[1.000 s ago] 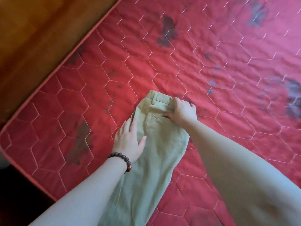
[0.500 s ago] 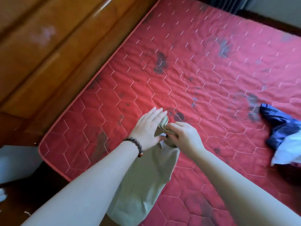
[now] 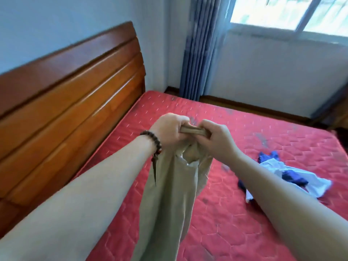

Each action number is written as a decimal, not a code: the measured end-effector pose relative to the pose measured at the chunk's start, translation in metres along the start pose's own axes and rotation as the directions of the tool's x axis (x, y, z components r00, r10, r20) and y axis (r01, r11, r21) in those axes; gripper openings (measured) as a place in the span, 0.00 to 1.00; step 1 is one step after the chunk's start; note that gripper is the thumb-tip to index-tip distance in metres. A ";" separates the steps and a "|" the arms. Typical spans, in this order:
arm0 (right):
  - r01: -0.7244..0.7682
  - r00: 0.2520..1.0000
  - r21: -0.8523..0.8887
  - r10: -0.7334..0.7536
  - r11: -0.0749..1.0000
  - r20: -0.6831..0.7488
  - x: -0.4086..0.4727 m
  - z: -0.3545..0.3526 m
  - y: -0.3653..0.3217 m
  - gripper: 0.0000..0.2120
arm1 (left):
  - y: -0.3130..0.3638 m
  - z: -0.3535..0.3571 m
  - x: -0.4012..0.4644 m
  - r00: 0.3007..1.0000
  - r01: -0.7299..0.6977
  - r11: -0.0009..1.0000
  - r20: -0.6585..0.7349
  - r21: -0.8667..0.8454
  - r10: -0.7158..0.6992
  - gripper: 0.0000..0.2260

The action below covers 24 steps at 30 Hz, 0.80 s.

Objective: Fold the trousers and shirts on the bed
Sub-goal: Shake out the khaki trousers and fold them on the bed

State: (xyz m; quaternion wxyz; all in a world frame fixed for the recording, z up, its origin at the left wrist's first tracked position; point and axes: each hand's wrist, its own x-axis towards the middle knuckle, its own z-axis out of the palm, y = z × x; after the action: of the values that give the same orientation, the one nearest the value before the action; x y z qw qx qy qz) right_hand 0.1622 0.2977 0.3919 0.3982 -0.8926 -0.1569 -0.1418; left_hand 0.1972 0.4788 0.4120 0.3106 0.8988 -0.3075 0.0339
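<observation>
Khaki trousers (image 3: 169,194) held up above bed (image 3: 244,213), waistband bunched at top, legs hanging down toward bottom edge of view. Left hand (image 3: 167,131) grips waistband's left end, fingers curled round cloth; beaded bracelet (image 3: 154,144) on wrist. Right hand (image 3: 216,140) grips right end, fingers curled likewise; hands close together. Crumpled blue-and-white clothes (image 3: 293,178) lie on red quilted mattress, right of trousers. Wooden headboard (image 3: 66,102) at left; blue curtain (image 3: 203,49) and window (image 3: 291,14) beyond.
</observation>
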 end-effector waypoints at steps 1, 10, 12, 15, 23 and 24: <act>0.003 0.999 0.020 -0.003 1.000 -0.034 0.005 -0.019 -0.007 0.10 | 0.018 -0.015 0.012 0.998 -0.046 0.999 -0.030 0.018 0.047 0.15; -0.135 0.983 0.079 0.143 0.988 -0.112 -0.011 -0.163 0.015 0.20 | 0.148 -0.104 0.088 0.940 -0.221 0.969 -0.241 0.114 0.242 0.16; -0.141 0.971 0.107 0.158 0.984 -0.179 -0.010 -0.195 0.008 0.22 | 0.164 -0.112 0.099 0.930 -0.202 0.969 -0.283 0.139 0.234 0.09; -0.080 0.964 0.142 0.112 0.987 -0.241 0.003 -0.236 -0.023 0.22 | 0.177 -0.114 0.114 0.961 -0.132 0.978 -0.223 0.159 0.166 0.10; -0.211 0.935 0.141 0.242 0.967 -0.258 0.029 -0.276 -0.082 0.21 | 0.220 -0.061 0.104 0.976 -0.192 0.981 -0.102 -0.003 0.191 0.51; -0.239 0.926 0.182 0.280 0.954 -0.255 0.030 -0.275 -0.084 0.20 | 0.226 -0.053 0.101 0.979 -0.188 0.976 -0.097 -0.108 0.177 0.51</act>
State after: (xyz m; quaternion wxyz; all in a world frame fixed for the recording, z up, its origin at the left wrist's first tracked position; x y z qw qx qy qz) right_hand 0.1211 0.1480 0.6364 0.4966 -0.8447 0.0101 -0.1994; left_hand 0.1563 0.3160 0.6014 0.3715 0.8446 -0.3764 0.0834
